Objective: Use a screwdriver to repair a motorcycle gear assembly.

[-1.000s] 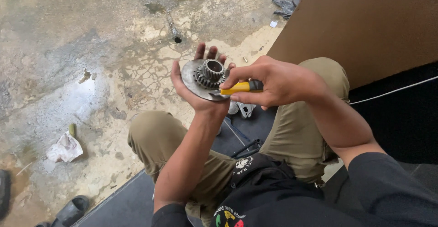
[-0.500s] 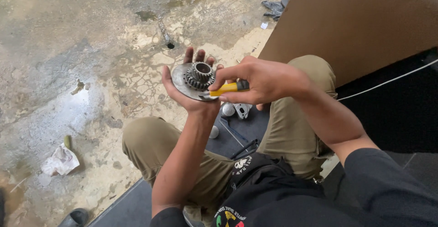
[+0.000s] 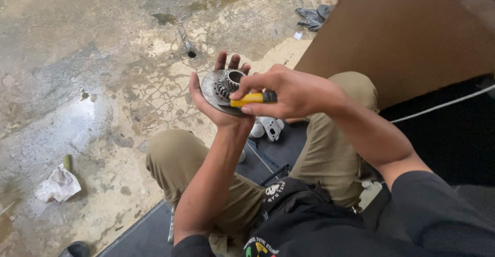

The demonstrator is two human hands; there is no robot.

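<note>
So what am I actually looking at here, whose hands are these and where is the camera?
There is no machine here: a person sits on a dark mat at the edge of a cracked, wet concrete floor, and the camera is worn on their head, looking down over their arms and knees. That is the only view.

The left hand cradles a round metal disc with a toothed gear at its centre. The right hand has its grip closed around a yellow-handled tool, whose tip points toward the gear; the tip itself is hidden.

Below the hands, a few pale metal parts lie on the mat. On the floor to the left lies a crumpled white rag. A large brown board stands at the right.
</note>
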